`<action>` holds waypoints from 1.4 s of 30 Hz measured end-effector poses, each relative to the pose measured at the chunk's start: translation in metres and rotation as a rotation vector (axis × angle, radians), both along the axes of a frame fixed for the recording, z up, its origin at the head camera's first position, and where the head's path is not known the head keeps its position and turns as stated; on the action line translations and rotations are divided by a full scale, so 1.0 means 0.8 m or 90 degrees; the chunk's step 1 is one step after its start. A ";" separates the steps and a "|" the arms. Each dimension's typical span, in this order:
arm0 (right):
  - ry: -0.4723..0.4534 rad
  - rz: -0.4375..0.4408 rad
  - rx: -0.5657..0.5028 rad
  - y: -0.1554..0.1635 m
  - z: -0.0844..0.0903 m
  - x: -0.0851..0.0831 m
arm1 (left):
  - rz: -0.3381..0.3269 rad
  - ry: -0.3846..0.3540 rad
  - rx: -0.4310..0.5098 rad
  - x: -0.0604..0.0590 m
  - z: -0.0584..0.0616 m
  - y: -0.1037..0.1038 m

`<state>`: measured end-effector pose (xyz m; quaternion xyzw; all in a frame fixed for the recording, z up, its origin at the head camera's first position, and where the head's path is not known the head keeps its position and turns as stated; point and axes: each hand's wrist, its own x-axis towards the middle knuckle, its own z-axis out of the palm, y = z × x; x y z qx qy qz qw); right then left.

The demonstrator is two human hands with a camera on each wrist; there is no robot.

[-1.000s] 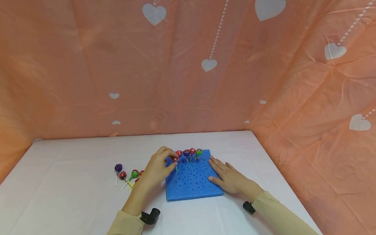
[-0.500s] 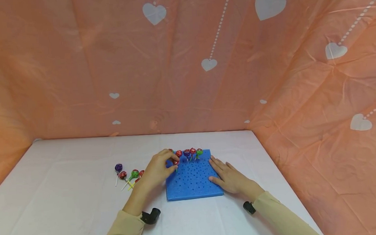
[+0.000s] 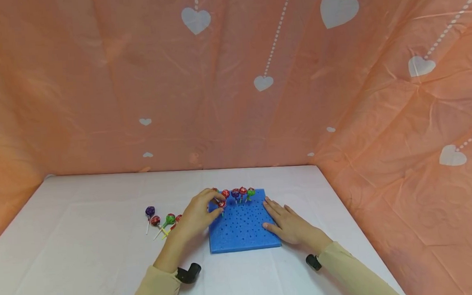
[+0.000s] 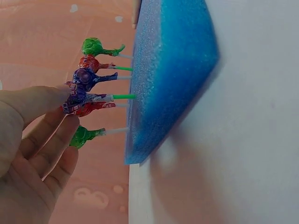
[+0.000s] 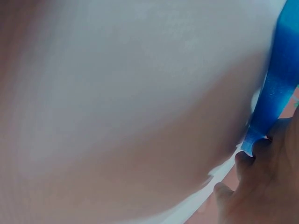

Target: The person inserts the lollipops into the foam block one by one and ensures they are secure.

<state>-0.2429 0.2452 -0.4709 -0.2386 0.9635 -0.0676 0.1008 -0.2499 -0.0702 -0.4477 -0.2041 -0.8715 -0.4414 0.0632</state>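
- Blue foam board point(image 3: 242, 228) lies flat on the white table point(image 3: 84, 247); a row of lollipops point(image 3: 239, 193) stands along its far edge.
- Step in hand, as I judge it: planting one more lollipop point(image 4: 79, 97) by its green stick, in the second row.
- Left hand point(image 3: 197, 212) pinches that lollipop's wrapped head between thumb and fingertips point(image 4: 65, 123).
- Right hand point(image 3: 287, 223) rests flat, fingers straight, on the board's right edge.
- Next calls for a straight push, the board kept steady.
- Loose lollipops point(image 3: 161, 219) lie left of the board.
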 end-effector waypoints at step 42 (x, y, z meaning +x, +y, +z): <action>-0.005 -0.008 -0.011 -0.004 0.004 0.002 | 0.214 0.013 -0.093 -0.006 0.004 -0.198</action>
